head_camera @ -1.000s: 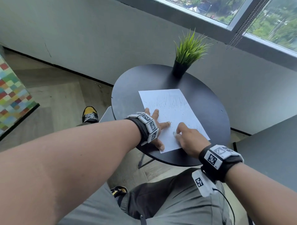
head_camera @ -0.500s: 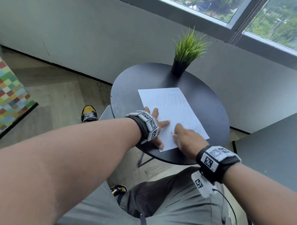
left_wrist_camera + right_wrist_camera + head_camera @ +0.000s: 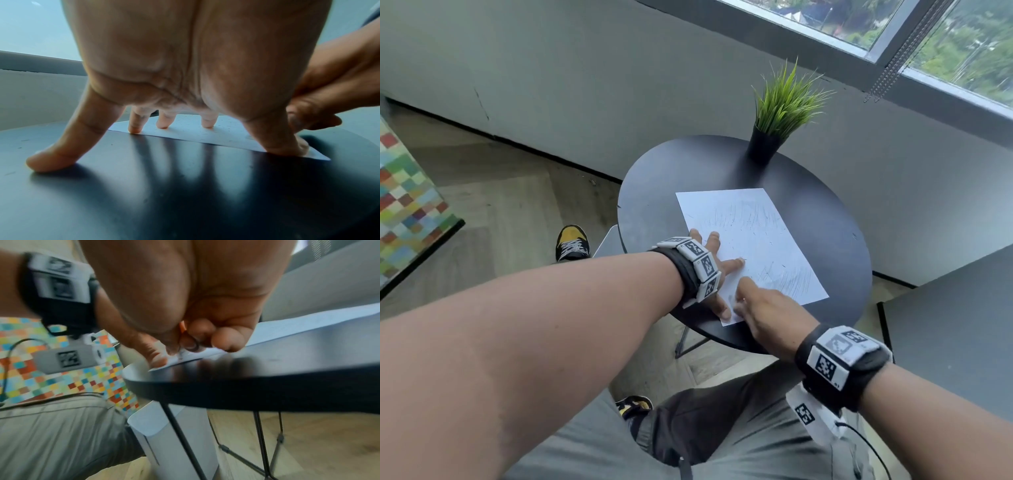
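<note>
A white sheet of paper (image 3: 750, 240) with pencil scribbles lies on a round black table (image 3: 654, 192). My left hand (image 3: 722, 270) is spread over its near left part. In the left wrist view the fingertips (image 3: 135, 128) and thumb press the paper (image 3: 205, 134) flat, and the little finger rests on the bare table (image 3: 144, 186). My right hand (image 3: 739, 298) sits at the sheet's near left corner beside the left thumb. Its fingers (image 3: 195, 340) curl round a small object with an orange part, whose tip touches the paper (image 3: 308, 321). What the object is stays hidden.
A grass plant in a black pot (image 3: 784, 113) stands at the table's far edge, under a window. A dark tabletop (image 3: 955, 342) lies to the right, a chequered coloured surface (image 3: 407, 205) on the left. A white upright unit (image 3: 164, 434) stands beside the table legs.
My right hand has slid a little left along the paper's near edge, closer to the left thumb. The left hand has stayed pressed on the sheet.
</note>
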Available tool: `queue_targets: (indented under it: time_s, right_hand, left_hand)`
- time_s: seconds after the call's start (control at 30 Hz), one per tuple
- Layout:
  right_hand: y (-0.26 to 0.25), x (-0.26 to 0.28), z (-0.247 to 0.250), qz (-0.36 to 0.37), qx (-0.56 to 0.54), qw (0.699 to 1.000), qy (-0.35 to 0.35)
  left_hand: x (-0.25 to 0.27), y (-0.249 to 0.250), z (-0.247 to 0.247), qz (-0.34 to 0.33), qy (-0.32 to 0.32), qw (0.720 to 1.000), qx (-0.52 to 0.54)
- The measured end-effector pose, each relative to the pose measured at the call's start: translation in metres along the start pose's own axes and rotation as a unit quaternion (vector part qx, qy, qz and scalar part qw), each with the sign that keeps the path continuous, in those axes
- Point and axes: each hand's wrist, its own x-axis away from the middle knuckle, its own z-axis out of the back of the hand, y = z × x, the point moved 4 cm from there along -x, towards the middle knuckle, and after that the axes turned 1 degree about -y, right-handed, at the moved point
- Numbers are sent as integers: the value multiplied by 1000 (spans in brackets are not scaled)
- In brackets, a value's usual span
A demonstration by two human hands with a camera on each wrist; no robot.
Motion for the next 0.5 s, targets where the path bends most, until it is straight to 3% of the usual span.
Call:
queue_targets:
  time_s: [0.03, 0.17, 0.23, 0.33, 0.37, 0.5]
  right_hand:
    - [0, 2, -2, 7, -2, 1000, -7]
    - [40, -17, 24, -111, -47, 990, 70]
    - [33, -16, 21, -88, -36, 994, 60]
    - [2, 0, -1, 30, -3, 1000, -8]
    - [3, 2, -2, 37, -3, 999, -15]
    - [44, -14, 20, -97, -70, 991, 56]
  left_hand:
    - [-1, 0, -1, -1, 5, 1000, 2]
    - [0, 0, 1, -2, 2, 1000, -1]
    - [0, 0, 1, 0, -1, 1000, -1]
    - [-2, 0, 0, -2, 1, 1000, -7]
    - [-1, 1, 1, -1, 0, 1000, -8]
    - [5, 2, 9, -1, -16, 1000, -6]
